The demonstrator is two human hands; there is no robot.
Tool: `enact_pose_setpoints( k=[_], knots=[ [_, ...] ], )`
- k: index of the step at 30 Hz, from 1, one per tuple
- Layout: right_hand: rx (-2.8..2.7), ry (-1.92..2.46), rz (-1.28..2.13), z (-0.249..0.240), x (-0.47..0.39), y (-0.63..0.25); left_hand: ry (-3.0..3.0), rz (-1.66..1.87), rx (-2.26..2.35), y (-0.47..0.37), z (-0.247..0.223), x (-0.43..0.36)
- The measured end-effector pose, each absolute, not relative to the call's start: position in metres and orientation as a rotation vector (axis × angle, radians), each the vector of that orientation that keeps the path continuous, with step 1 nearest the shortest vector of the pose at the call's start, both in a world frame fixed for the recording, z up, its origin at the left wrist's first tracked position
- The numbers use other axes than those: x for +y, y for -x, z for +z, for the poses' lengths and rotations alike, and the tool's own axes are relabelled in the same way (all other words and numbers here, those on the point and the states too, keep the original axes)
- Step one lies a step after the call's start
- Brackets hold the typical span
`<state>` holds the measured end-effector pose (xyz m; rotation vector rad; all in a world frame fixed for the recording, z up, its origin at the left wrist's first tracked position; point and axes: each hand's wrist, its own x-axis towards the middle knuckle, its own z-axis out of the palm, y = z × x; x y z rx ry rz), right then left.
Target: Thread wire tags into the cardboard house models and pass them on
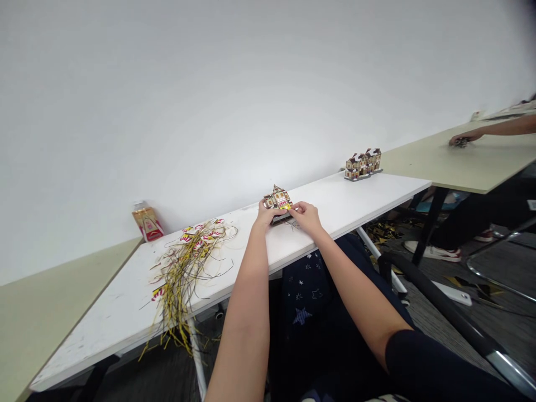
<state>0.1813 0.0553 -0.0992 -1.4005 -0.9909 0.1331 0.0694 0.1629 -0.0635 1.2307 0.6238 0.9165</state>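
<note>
- Behind everything, a plain white wall (251,95), cut off at the top.
- Slanting across, a white tabletop (335,201), partly hidden by two bare forearms (245,301).
- To the right, a yellowish tabletop (452,164), cut off at the side; over it a co-worker's hand (467,135) on a dark clump (462,143), too blurred to make out.
- At left, a tangle of yellow and dark strands (180,285) with striped pieces (185,238), hanging past the front edge, hard to count.
- Toward the far right end, joined model houses (363,164), well apart from both hands.
- By the wall, a red-and-gold carton (148,225), lettering unreadable.
- Left hand (267,215): fingers wrapped round the left side of a small model house (274,196), thumb across its front, other fingertips hidden.
- Right hand (307,216): fingers bent in at the front right, against a yellow, red-striped piece (285,205); cannot tell pinch from touch.
- Between both sets of fingers, near the front edge: the small model house, base partly covered.
</note>
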Motion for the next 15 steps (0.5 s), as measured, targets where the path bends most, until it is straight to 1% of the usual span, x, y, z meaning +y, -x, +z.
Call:
enact_pose_setpoints(
  k=[15],
  knots=[
    [-1.027,1.41,0.095,-0.1001,0.0543,-0.1795,-1.238,0.916,0.61,-0.0682,-0.0685,0.1664]
  ],
)
